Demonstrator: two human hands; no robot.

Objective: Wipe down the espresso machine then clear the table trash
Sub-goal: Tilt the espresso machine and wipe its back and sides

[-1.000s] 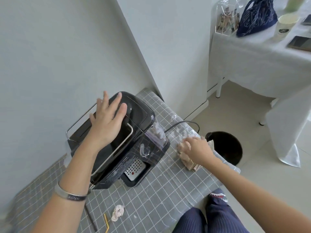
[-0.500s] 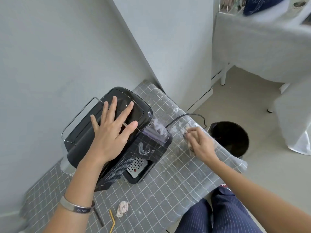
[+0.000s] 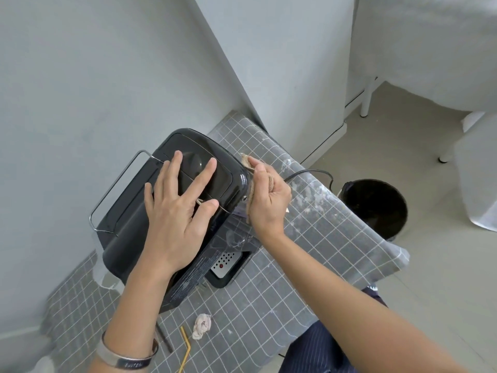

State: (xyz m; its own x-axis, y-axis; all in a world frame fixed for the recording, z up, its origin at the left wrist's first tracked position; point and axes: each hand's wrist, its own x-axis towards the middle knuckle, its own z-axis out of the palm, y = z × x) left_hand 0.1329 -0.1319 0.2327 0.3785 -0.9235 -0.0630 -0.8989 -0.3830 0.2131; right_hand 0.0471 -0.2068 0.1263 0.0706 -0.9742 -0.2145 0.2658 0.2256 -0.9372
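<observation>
The espresso machine (image 3: 172,211) stands on the bench (image 3: 309,254) close against a grey wall, its glossy black top turned up toward the camera and a thin wire rail (image 3: 115,189) running round the back edge. The left hand (image 3: 177,211) lies flat on that top with fingers spread, gripping nothing and pressing down as a brace. The right hand (image 3: 269,200) is closed around a crumpled brownish cloth (image 3: 248,164), which it presses against the machine's right side just under the top edge.

The machine looks heavy and rigid, likely to stay put under a flat palm, but its polished plastic is probably slippery, so the top is the sounder place to steady it than the slim rail. The cloth is soft and bunches readily; a full fist around it seems the right hold. A clear part beneath the right hand may be more fragile, though little of it shows.

The bench wears a grey checked covering, smeared with whitish marks near the power cord (image 3: 309,173) that trails off its far edge. Near the front edge lie a crumpled tissue (image 3: 202,325), a yellow straw (image 3: 186,351) and a dark stick (image 3: 164,337), trash not yet cleared. A black bin (image 3: 376,205) stands on the pale floor just beyond the bench's right side, within easy reach. A white-draped table (image 3: 430,49) fills the far corner.
</observation>
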